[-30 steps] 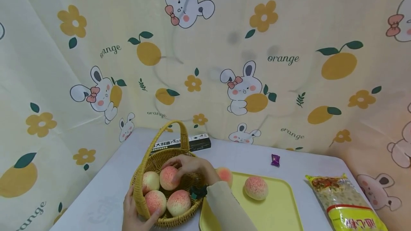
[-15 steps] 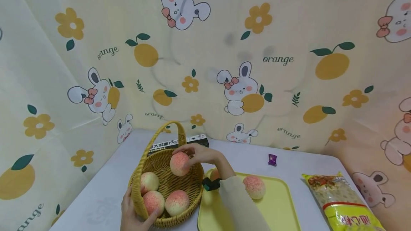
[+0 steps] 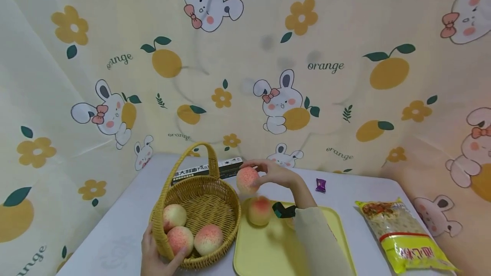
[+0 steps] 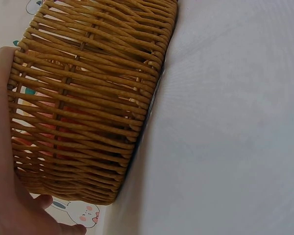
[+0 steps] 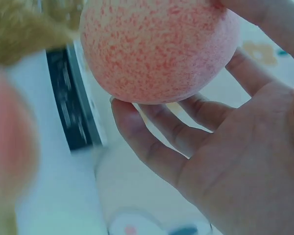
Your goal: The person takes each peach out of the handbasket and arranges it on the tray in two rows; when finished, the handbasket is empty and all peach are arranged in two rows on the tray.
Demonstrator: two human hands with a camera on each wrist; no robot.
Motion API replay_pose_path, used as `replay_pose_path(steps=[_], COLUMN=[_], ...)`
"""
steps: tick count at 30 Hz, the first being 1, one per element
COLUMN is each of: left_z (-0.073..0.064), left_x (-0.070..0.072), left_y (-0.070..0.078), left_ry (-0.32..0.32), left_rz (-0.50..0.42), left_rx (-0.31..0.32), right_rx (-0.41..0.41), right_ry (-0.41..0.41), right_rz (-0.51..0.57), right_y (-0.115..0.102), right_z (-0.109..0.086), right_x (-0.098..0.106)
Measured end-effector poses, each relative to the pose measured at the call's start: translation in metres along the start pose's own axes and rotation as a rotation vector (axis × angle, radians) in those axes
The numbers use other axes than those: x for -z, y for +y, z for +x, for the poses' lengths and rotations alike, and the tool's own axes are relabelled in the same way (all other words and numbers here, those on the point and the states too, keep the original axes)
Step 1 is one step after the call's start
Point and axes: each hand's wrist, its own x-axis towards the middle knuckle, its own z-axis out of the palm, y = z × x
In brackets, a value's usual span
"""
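Note:
My right hand (image 3: 276, 174) holds a speckled pink-and-cream peach (image 3: 247, 180) above the far left corner of the yellow tray (image 3: 261, 257), right of the wicker basket. In the right wrist view, thumb and fingers curl round this peach (image 5: 159, 51). My left hand (image 3: 155, 257) grips the basket (image 3: 209, 208) at its near left side, thumb over the rim; the left wrist view shows the woven wall (image 4: 83, 107) beside that hand. Inside the basket, three peaches (image 3: 208, 240) cluster at the near left. Another peach (image 3: 259, 211) rests on the tray, and one more is mostly hidden behind my right wrist.
Behind the basket lies a black-and-white pasta box (image 3: 230, 168). A small purple wrapped candy (image 3: 320, 185) lies beyond the tray, and a yellow-and-clear food bag (image 3: 406, 237) to its right. The basket's tall arched handle (image 3: 174, 178) stands up. A printed cloth hangs behind the table.
My right hand has lifted a peach from the basket and carried it right, past the rim to above the tray's far edge. My left hand has stayed on the basket.

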Motion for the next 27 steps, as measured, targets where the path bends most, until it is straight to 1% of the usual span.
replay_pose_path(steps=[2, 4, 10, 15, 20, 23, 27], left_z=[0.0, 0.0, -0.001, -0.001, -0.001, -0.001, 0.0], left_x=[0.0, 0.0, 0.001, 0.0, -0.002, -0.003, -0.003], left_y=[0.0, 0.0, 0.005, 0.007, 0.011, 0.012, 0.012], left_ry=[0.007, 0.008, -0.015, -0.01, -0.007, -0.007, 0.018], left_rz=[-0.007, -0.014, 0.017, 0.015, 0.002, 0.008, 0.007], left_rx=[-0.012, -0.008, 0.048, 0.059, 0.099, 0.107, 0.074], right_rx=[-0.011, -0.033, -0.086, -0.105, -0.12, -0.137, -0.176], right_ry=[0.021, 0.043, 0.098, 0.131, 0.154, 0.173, 0.186], right_rz=[-0.002, -0.008, -0.018, -0.03, -0.034, -0.036, -0.076], right_y=[0.003, 0.005, 0.014, 0.024, 0.035, 0.041, 0.05], right_z=[-0.015, -0.03, -0.075, -0.11, -0.146, -0.168, -0.192], right_x=[0.01, 0.019, 0.042, 0.056, 0.065, 0.068, 0.067])
